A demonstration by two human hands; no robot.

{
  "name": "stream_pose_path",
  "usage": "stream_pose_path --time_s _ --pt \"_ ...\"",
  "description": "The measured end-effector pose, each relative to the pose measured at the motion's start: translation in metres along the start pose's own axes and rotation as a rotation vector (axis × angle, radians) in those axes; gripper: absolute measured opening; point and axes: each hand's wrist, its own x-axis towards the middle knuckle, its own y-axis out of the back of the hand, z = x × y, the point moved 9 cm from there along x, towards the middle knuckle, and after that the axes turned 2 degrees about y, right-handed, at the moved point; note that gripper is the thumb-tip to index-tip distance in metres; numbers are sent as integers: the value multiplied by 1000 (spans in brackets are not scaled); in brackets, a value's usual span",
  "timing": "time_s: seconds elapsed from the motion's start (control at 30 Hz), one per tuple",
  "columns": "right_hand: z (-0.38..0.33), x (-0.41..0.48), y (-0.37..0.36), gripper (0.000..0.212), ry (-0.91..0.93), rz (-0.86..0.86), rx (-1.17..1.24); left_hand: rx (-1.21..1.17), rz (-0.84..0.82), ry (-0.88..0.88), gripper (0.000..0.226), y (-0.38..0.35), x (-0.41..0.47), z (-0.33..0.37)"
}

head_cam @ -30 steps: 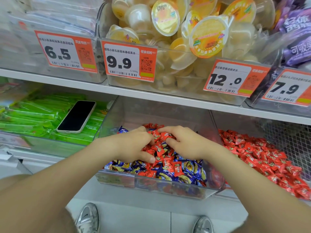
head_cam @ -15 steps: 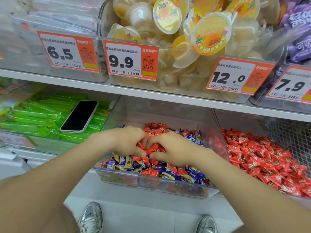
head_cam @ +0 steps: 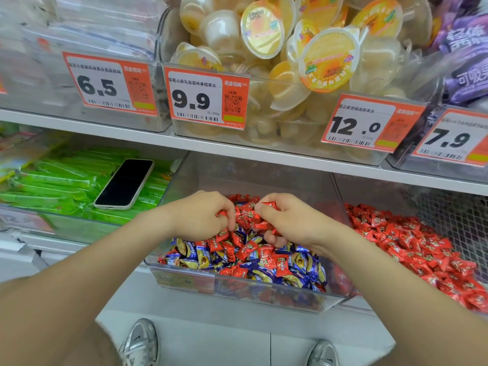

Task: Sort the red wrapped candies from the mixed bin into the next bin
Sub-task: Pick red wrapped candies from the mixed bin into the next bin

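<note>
A clear mixed bin (head_cam: 237, 289) on the lower shelf holds red wrapped candies (head_cam: 248, 215) among blue and gold wrapped ones (head_cam: 298, 268). Both my hands are inside it, over the red pile at the back. My left hand (head_cam: 203, 215) has its fingers curled round red candies, one showing at its fingertips. My right hand (head_cam: 287, 220) grips several red candies, one pinched at the top by thumb and forefinger. To the right, the neighbouring bin (head_cam: 340, 196) is filled with red candies only (head_cam: 412, 247).
A black phone (head_cam: 124, 183) lies on green packets (head_cam: 52, 186) in the bin to the left. Above, a shelf edge (head_cam: 237, 151) carries bins of jelly cups (head_cam: 303, 62) with orange price tags. My shoes (head_cam: 140, 344) show on the floor below.
Both hands have drawn together and risen a little off the pile, fingers closing round red candies; the right hand now shows a candy pinched at its top.
</note>
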Motion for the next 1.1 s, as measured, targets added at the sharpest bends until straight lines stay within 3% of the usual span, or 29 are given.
stream_pose_path --time_s 0.13,0.27,0.4,0.53,0.67,0.83,1.1 --pt "-1 -2 0 17 28 -27 5 0 89 16 30 5 1 4" --pt "-14 -9 -2 18 238 -17 -594 32 117 -37 17 4 3 10" --pt "-10 -14 -22 24 310 -134 -782 120 71 -104 25 -8 10 5" --pt "-9 -19 -37 34 308 -195 -1007 193 -78 -139 33 -26 12 7" --pt "-18 -14 -26 26 303 -143 -960 271 -45 -98 30 -25 17 4" --pt "-28 -18 13 54 250 26 -824 226 -72 -89 16 -21 13 2" --pt "-19 -26 8 29 211 -44 -904 194 -90 -122 18 -18 -4 16"
